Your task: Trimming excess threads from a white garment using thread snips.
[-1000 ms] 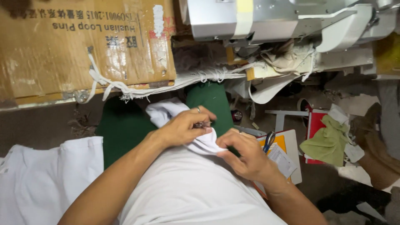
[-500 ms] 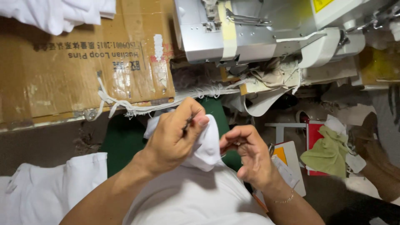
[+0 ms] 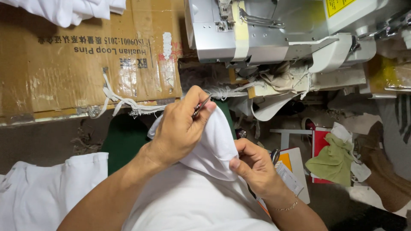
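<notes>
From the head camera, the left hand (image 3: 182, 130) is closed around small metal snips (image 3: 200, 105), their tip at the top edge of a white cloth (image 3: 212, 143) raised in front of the person. The right hand (image 3: 254, 167) pinches that cloth's lower right edge between thumb and fingers. Behind stand a cardboard box (image 3: 85, 60) and a grey sewing machine (image 3: 265, 30); an olive rag (image 3: 334, 160) lies at right.

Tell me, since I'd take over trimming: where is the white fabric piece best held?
Probably at its lower folded edge, from the right, where the right hand pinches it. The white fabric drapes taut over the left hand, which holds small snips at its top.
</notes>
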